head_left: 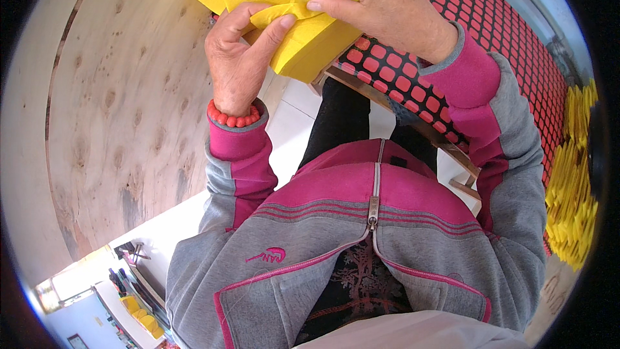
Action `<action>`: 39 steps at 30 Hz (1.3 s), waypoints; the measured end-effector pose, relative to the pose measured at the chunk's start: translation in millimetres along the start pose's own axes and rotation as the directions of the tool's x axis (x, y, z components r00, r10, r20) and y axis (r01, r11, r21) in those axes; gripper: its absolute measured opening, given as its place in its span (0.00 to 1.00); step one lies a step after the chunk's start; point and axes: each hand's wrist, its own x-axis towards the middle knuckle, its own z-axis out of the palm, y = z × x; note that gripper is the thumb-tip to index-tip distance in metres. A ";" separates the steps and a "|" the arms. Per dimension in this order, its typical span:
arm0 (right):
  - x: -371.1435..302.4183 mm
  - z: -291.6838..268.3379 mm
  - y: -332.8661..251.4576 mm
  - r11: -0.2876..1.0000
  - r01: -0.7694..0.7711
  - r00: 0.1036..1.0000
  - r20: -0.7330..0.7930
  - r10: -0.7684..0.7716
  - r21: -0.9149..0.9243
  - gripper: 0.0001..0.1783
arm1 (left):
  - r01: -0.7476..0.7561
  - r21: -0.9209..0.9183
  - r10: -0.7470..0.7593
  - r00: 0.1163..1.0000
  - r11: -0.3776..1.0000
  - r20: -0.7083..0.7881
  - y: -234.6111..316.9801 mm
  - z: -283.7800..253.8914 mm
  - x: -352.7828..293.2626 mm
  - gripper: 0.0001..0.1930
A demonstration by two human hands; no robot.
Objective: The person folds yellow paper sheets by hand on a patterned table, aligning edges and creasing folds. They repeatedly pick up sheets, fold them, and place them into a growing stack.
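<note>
The yellow cloth (316, 46) lies at the far side, its visible length running left to right. The left hand (240, 52), nearer its near corner, pinches a fold; the right hand (387, 10) pinches farther right. The checked cover (510, 35) extends right, the wooden board (129, 103) left.

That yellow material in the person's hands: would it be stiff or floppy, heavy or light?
The yellow material looks thin at its edges, so it is probably light. It wrinkles between the left hand and right hand, so it likely bends easily. Its lower part shows straight folds, so it may not be entirely limp.
</note>
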 end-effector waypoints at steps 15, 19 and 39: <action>0.9 1.5 17.1 0.989 0.143 0.990 0.014 -0.143 -0.044 0.05 | -0.025 0.026 0.024 1.000 0.999 0.006 -4.8 -5.8 -0.3 0.07; 0.8 2.6 17.8 0.979 0.194 0.981 0.026 -0.193 -0.068 0.03 | -0.035 0.031 0.034 0.999 0.999 0.005 -6.0 -6.4 0.1 0.08; -3.7 -6.1 0.7 0.974 0.168 0.979 0.142 -0.147 -0.149 0.09 | -0.103 0.094 0.100 0.994 0.990 0.036 -11.1 -11.3 0.2 0.07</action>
